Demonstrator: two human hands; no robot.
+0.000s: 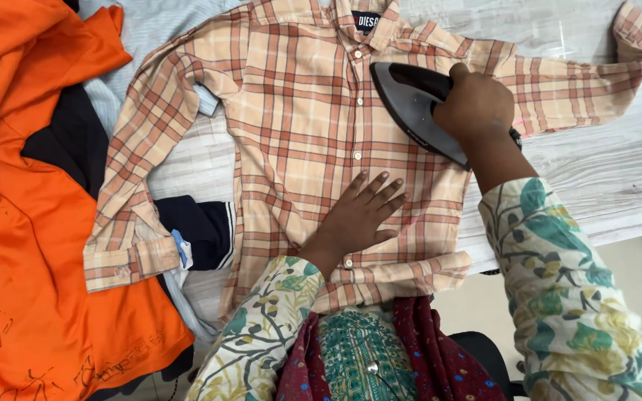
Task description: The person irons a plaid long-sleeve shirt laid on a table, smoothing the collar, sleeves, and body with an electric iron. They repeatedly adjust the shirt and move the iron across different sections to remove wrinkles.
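A peach plaid shirt (299, 141) lies buttoned and face-up across a pale wood-grain table (611, 186), collar far, hem at the near edge, beside an orange garment (31, 245) heaped on the left. The left hand (358, 215) presses flat, fingers spread, holding nothing, on the lower front. The right hand (477, 104), closed around the handle of a dark iron (410, 104), holds it on the chest just far-right of that palm, its tip pointing far-left, with open shirt front to its left.

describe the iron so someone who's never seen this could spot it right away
Find the peach and rust plaid shirt spread flat on the pale wood-grain table. On its chest, beside the button line, sits the iron, gripped by the right hand. It is the only dark, glossy, pointed thing among soft cloth.
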